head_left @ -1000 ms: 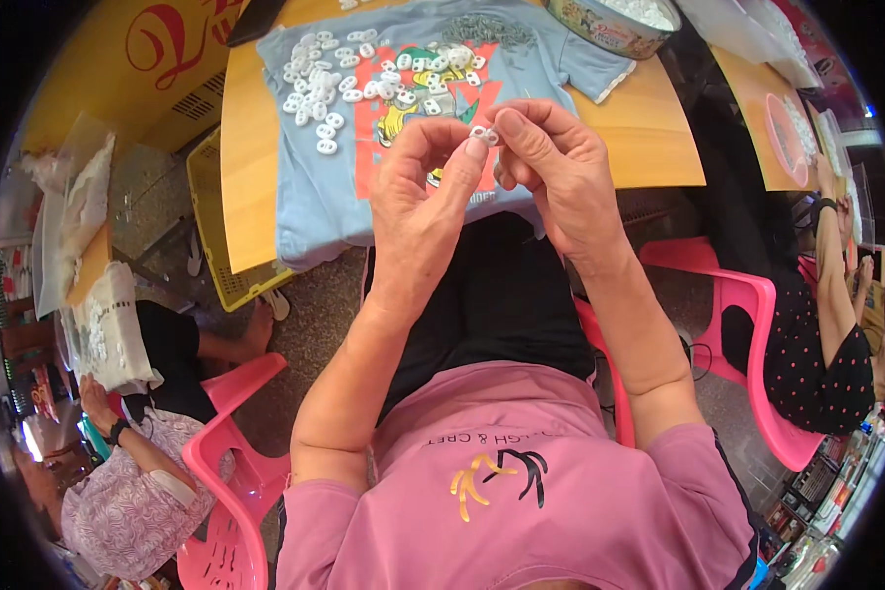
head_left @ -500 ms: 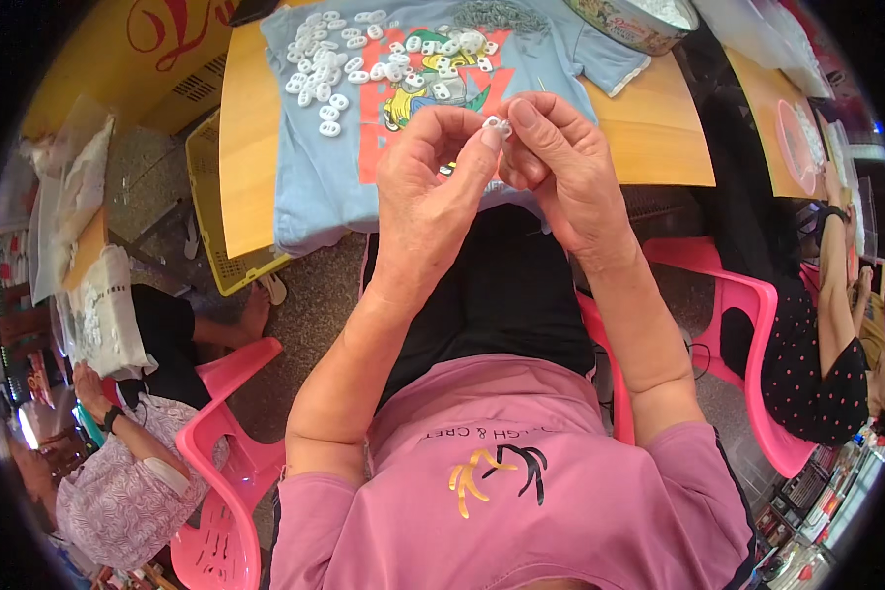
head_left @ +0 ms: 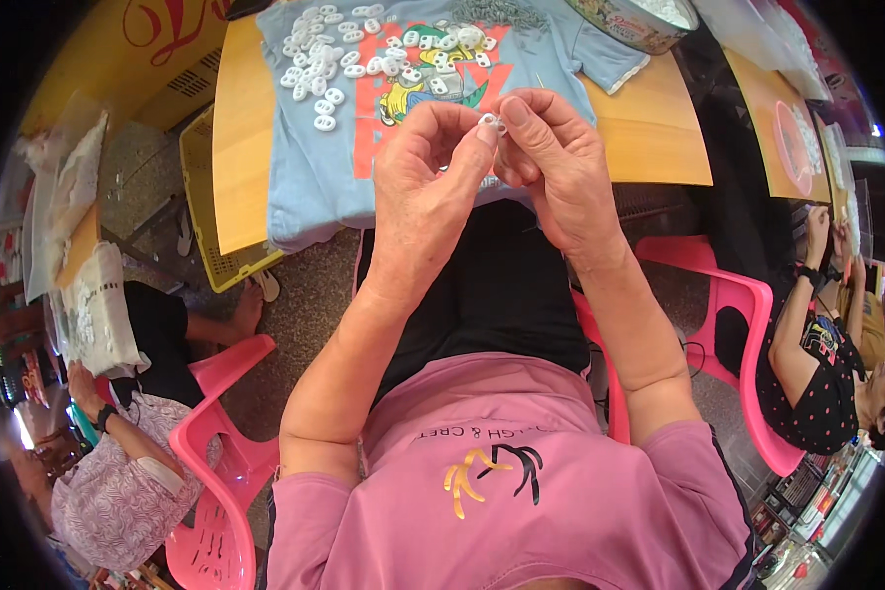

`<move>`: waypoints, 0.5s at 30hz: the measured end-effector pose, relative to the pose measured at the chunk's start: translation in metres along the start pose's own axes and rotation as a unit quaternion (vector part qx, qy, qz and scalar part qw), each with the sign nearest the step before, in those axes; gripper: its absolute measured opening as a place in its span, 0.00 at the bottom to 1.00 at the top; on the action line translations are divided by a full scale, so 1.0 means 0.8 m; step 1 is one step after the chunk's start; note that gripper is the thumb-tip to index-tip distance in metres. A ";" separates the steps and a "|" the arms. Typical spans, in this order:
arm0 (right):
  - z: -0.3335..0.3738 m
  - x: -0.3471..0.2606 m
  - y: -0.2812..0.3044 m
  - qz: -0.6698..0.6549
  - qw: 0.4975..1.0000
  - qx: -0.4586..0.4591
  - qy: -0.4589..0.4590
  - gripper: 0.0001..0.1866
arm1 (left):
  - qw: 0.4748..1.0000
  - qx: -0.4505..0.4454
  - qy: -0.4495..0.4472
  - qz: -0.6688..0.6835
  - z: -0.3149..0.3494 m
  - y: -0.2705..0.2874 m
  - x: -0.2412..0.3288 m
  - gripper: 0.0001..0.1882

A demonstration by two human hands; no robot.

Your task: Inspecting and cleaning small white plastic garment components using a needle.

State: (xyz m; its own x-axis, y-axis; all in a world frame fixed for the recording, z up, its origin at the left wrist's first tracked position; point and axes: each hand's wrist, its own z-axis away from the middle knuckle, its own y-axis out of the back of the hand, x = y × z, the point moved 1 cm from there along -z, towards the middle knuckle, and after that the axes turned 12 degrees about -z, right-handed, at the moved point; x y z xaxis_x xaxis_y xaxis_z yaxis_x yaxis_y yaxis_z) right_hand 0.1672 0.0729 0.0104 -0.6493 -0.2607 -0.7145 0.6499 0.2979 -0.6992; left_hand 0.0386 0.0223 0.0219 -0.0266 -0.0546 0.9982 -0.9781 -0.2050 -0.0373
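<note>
A small white plastic piece with holes is raised above the table's near edge. My left hand pinches it between thumb and forefinger. The fingers of my right hand are closed against its right side; whether they also hold something tiny is hidden. Beyond my hands a blue printed T-shirt covers part of the table. On it lies a heap of white oval two-hole pieces, with more white pieces to its right. A tangled grey heap of small parts is at the far edge.
A round tin with white contents stands at the back right of the wooden table. A yellow crate is on the floor at left. Co-workers sit on pink chairs at both sides. A pink basin is far right.
My hands stay pinched together on the white piece, with only slight finger movement. The whole view has shifted a little. At right, the co-worker's arms have drawn back and bent.
</note>
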 end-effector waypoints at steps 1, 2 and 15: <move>0.000 0.000 0.000 0.000 1.000 0.000 0.000 0.10 | 1.000 0.000 0.000 0.000 0.000 0.000 0.000 0.09; 0.000 0.001 0.001 0.028 1.000 0.001 0.014 0.11 | 1.000 0.005 0.000 -0.004 0.000 0.000 -0.001 0.09; -0.008 -0.027 0.013 0.479 0.828 -0.127 0.263 0.05 | 0.989 0.011 -0.064 -0.133 -0.005 0.004 0.005 0.08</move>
State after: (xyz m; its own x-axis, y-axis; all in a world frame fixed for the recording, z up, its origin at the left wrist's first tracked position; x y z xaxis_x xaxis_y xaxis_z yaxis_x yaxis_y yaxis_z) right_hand 0.1852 0.0874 0.0188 -0.0094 0.6233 -0.7819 0.9059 0.3364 0.2573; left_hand 0.0342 0.0255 0.0259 0.2587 -0.1196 0.9585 -0.9423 -0.2495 0.2232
